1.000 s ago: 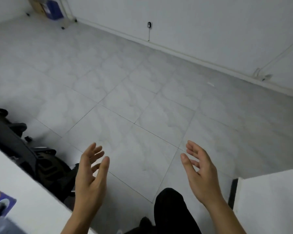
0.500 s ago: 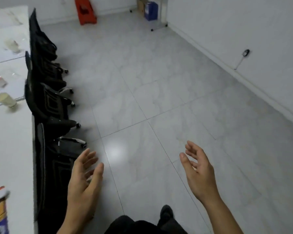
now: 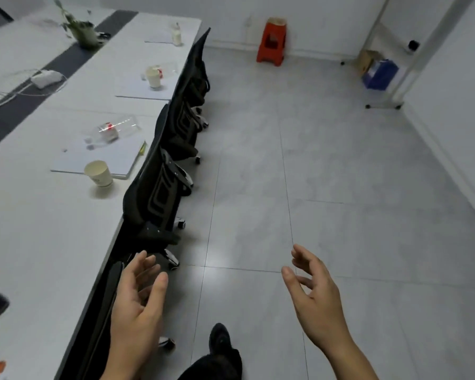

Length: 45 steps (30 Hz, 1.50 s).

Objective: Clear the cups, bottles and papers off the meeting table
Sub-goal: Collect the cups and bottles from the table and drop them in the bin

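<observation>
Both hands, left hand & right hand, hang empty w/ fingers relaxed, beside the meeting table. Approach step, I judge: the paper cup (upright, near the table's edge) needs a reach over the chairs.

**Single head-worn view, aimed forward and down**

Worn at head height, wide-angle, facing forward and down along the long edge of the tabletop. Held close above both hands, with the left hand low at centre-left, the right hand low at centre-right and a shoe near the bottom edge. Takes in the tabletop on the left, a row of black chairs just beside it, tiled floor across the right and the far wall at the top.
</observation>
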Each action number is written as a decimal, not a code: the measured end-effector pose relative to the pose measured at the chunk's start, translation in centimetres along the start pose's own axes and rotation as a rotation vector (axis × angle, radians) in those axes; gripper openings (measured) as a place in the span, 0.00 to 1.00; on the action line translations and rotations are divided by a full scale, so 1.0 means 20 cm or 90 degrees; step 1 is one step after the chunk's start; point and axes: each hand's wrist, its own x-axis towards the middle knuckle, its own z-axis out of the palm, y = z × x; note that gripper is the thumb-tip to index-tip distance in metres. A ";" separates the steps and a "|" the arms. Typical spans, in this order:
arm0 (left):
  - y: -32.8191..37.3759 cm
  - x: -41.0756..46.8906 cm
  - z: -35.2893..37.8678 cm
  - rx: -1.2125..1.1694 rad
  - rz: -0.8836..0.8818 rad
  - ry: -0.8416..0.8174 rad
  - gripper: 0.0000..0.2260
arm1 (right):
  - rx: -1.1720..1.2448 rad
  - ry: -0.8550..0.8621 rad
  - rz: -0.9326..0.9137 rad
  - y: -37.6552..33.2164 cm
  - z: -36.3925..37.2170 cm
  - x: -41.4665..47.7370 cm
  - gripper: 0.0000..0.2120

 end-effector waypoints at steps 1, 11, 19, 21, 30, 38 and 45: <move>0.05 0.15 0.04 -0.006 0.009 0.011 0.19 | -0.001 -0.007 -0.012 -0.07 0.03 0.16 0.22; 0.13 1.17 0.24 0.056 -0.010 0.093 0.20 | 0.034 -0.090 -0.065 -0.43 0.47 1.30 0.21; 0.04 1.94 0.33 0.115 -0.124 0.308 0.25 | 0.011 -0.306 -0.125 -0.65 1.05 2.37 0.20; 0.11 2.13 0.31 0.129 -0.133 0.367 0.25 | 0.003 -0.359 -0.162 -0.82 1.20 2.64 0.21; 0.03 2.57 0.15 0.219 -0.240 0.559 0.26 | -0.080 -0.593 -0.356 -1.37 2.02 3.22 0.25; -0.62 2.70 0.00 0.399 -0.579 0.494 0.47 | -0.297 -0.669 -0.481 -1.19 2.76 3.25 0.32; -0.76 2.68 -0.01 0.332 -0.549 0.563 0.37 | -0.582 -0.650 -0.597 -1.04 3.25 3.32 0.44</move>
